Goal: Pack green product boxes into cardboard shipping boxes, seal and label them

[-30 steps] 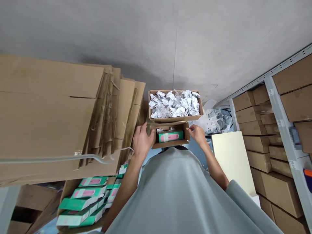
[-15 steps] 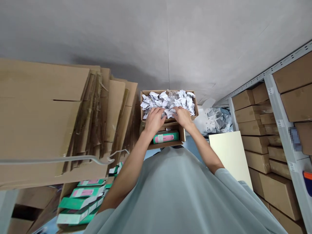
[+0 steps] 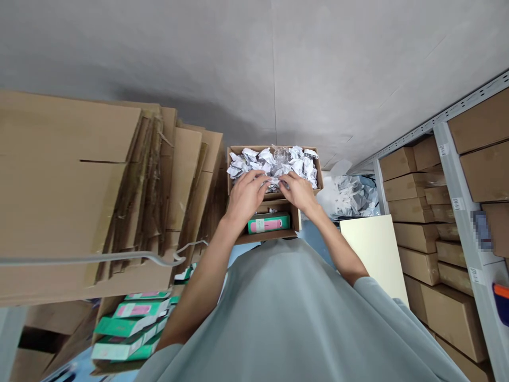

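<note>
Two hands, left hand (image 3: 245,194) and right hand (image 3: 297,192), pinching crumpled paper (image 3: 274,183) together in the far box (image 3: 233,170), just beyond the small box (image 3: 295,220) holding the green carton (image 3: 269,223).

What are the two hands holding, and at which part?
Both the left hand and right hand grip one crumpled paper piece by its near edge.
</note>
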Demonstrator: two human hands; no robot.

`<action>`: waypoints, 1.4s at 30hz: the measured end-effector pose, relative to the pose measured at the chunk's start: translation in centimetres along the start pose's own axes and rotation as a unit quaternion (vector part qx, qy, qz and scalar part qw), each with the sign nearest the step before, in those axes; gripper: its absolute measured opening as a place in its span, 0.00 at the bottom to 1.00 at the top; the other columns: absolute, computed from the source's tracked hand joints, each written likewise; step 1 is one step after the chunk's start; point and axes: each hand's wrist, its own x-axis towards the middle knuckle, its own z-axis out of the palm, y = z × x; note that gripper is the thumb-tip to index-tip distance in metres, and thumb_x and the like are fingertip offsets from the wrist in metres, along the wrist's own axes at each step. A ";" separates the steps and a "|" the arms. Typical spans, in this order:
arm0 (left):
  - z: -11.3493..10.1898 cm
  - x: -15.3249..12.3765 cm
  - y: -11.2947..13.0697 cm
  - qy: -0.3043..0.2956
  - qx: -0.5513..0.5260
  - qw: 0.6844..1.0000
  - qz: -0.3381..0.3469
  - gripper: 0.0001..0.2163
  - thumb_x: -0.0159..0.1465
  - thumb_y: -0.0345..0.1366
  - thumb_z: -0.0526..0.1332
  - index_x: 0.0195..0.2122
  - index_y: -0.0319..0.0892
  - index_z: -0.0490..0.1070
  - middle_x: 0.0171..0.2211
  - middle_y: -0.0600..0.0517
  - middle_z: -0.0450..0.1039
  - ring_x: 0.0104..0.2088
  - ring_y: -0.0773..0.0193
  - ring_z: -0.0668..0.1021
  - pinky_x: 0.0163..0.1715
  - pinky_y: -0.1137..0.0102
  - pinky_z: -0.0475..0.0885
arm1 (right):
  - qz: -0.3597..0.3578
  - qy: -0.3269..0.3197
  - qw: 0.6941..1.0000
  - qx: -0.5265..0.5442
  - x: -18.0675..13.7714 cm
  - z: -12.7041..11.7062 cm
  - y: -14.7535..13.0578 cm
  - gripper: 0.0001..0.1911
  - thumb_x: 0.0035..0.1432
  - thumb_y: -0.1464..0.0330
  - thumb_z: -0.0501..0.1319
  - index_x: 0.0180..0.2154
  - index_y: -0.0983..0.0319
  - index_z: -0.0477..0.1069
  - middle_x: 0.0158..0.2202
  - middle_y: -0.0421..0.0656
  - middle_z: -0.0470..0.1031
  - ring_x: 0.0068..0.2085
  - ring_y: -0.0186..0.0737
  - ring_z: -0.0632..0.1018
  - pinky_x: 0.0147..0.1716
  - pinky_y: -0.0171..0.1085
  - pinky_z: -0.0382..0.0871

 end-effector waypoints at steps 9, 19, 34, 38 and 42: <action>-0.7 -8.4 0.0 -0.078 -0.064 0.995 -0.020 0.13 0.77 0.40 0.59 0.51 0.49 0.84 0.56 0.47 0.81 0.55 0.53 0.83 0.58 0.63 0.77 | -0.034 -0.100 0.994 0.014 -7.6 2.8 -1.6 0.18 0.83 0.63 0.53 0.62 0.55 0.78 0.59 0.48 0.80 0.55 0.47 0.83 0.46 0.38 0.76; 5.7 -9.2 -2.9 -0.192 -0.010 0.978 -0.080 0.14 0.73 0.33 0.60 0.54 0.49 0.84 0.55 0.46 0.82 0.54 0.51 0.84 0.54 0.62 0.78 | 0.001 -0.213 0.973 -0.084 -6.8 8.3 -1.0 0.19 0.83 0.66 0.51 0.63 0.59 0.76 0.60 0.52 0.79 0.53 0.50 0.85 0.50 0.44 0.80; 1.9 -0.2 -4.9 -0.026 0.083 0.989 -0.123 0.22 0.71 0.33 0.64 0.65 0.41 0.78 0.65 0.36 0.75 0.62 0.40 0.79 0.65 0.51 0.75 | 0.045 -0.008 0.999 -0.021 -0.1 -0.8 -1.1 0.20 0.82 0.63 0.54 0.66 0.59 0.75 0.63 0.52 0.79 0.57 0.53 0.83 0.54 0.43 0.76; 3.0 1.0 -5.9 -0.030 0.073 0.989 -0.125 0.16 0.71 0.34 0.63 0.58 0.42 0.83 0.59 0.39 0.80 0.57 0.45 0.82 0.61 0.56 0.77 | 0.009 -0.031 0.999 -0.008 1.0 0.7 -2.2 0.18 0.82 0.64 0.55 0.64 0.59 0.76 0.61 0.50 0.80 0.56 0.53 0.84 0.54 0.44 0.77; 2.0 0.7 -5.4 0.001 0.047 0.993 -0.104 0.11 0.71 0.34 0.63 0.49 0.42 0.84 0.52 0.42 0.82 0.51 0.49 0.84 0.56 0.60 0.77 | -0.010 -0.039 0.999 0.014 1.2 1.8 -3.2 0.20 0.81 0.65 0.57 0.68 0.61 0.73 0.62 0.50 0.80 0.57 0.53 0.83 0.55 0.43 0.77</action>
